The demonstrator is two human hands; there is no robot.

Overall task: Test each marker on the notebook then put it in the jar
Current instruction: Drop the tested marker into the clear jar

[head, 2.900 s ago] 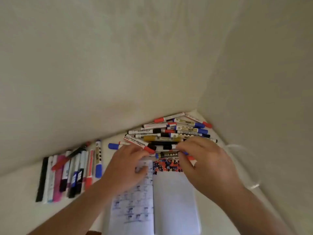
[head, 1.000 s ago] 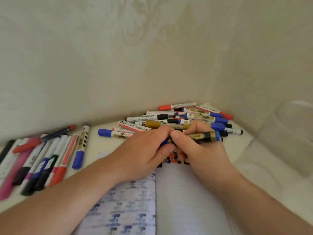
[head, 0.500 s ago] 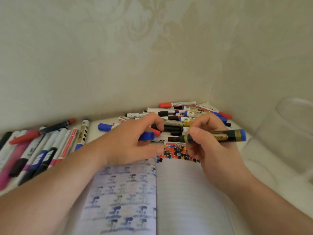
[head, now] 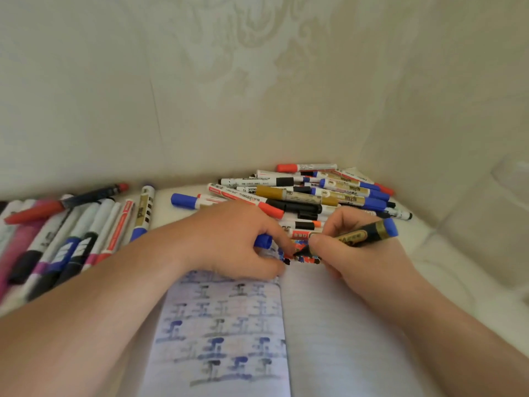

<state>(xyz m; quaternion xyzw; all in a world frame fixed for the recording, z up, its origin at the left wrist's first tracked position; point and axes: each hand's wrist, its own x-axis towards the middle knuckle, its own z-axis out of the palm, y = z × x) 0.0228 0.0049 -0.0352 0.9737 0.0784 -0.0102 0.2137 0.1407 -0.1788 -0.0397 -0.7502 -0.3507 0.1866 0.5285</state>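
Across the desk [head: 446, 253] near its back corner lies the open notebook [head: 337, 325], a heap of markers [head: 303, 193] behind it. Half a second ago the black marker [head: 357, 234] hovered; now its tip touches the page's top edge, so testing has begun. The left hand [head: 229, 239] pins the page, pinching a blue cap [head: 264, 241]; the right hand [head: 355, 253] pinches the marker. The jar [head: 512, 170] waits, far right.

marker [head: 361, 234]: black-gold, blue end | cap [head: 263, 241]: blue | notebook [head: 337, 325]: white, lined
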